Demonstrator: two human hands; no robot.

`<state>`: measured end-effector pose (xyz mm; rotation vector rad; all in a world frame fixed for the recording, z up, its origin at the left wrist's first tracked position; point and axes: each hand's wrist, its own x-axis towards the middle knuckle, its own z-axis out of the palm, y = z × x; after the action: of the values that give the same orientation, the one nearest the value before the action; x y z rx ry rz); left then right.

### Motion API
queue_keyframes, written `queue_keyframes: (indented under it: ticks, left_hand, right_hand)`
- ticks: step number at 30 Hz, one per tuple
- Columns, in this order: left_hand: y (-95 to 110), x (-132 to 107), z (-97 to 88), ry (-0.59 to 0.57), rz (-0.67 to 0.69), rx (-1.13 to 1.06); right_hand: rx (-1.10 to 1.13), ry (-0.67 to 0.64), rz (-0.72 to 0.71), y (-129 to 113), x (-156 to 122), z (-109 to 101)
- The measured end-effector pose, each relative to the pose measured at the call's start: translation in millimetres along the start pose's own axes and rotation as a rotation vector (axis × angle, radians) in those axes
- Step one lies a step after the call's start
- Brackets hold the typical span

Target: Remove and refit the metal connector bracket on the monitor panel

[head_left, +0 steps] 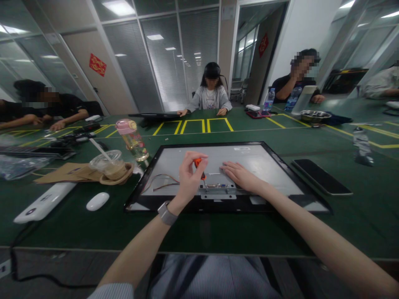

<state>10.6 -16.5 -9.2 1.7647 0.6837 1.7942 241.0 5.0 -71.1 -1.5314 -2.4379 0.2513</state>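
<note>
A monitor panel (168, 162) with a black frame and grey metal back lies flat on the green table before me. My left hand (188, 176) is closed around the orange handle of a screwdriver (199, 162), which stands nearly upright. Its shaft points down at the left end of a metal bracket (218, 192) with connector ports, at the panel's near edge. Whether the tip sits in a screw is too small to tell. My right hand (241, 175) rests flat on the panel's back, fingers stretched out, just right of the bracket. Thin loose wires (163, 176) trail left of the bracket.
Left of the panel are a pink-lidded bottle (132, 141), a plastic cup with straw (109, 164), a white mouse (97, 201) and a white power strip (43, 203). A black phone (321, 176) lies to the right. Several people sit around the table.
</note>
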Motion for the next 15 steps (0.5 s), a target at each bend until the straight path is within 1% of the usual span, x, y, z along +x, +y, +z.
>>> queue_keyframes:
  ticks: [4, 7, 11, 15]
  left_hand:
    - [-1.2, -1.2, -1.2, -0.056, -0.079, -0.081]
    - [-0.2, -1.8, -0.5, -0.07, -0.111, -0.11]
    - [2.2, -0.6, 0.2, -0.067, -0.05, -0.04]
    - [2.2, 0.6, -1.2, -0.039, 0.007, -0.028]
  right_hand:
    - [0.011, 0.006, 0.004, -1.9, -0.5, -1.9]
    - [0.014, 0.006, 0.0, -1.8, -0.7, -1.8]
    - [0.007, 0.001, 0.001, -0.8, -0.6, -1.0]
    - [0.004, 0.001, 0.002, 0.3, 0.2, -0.3]
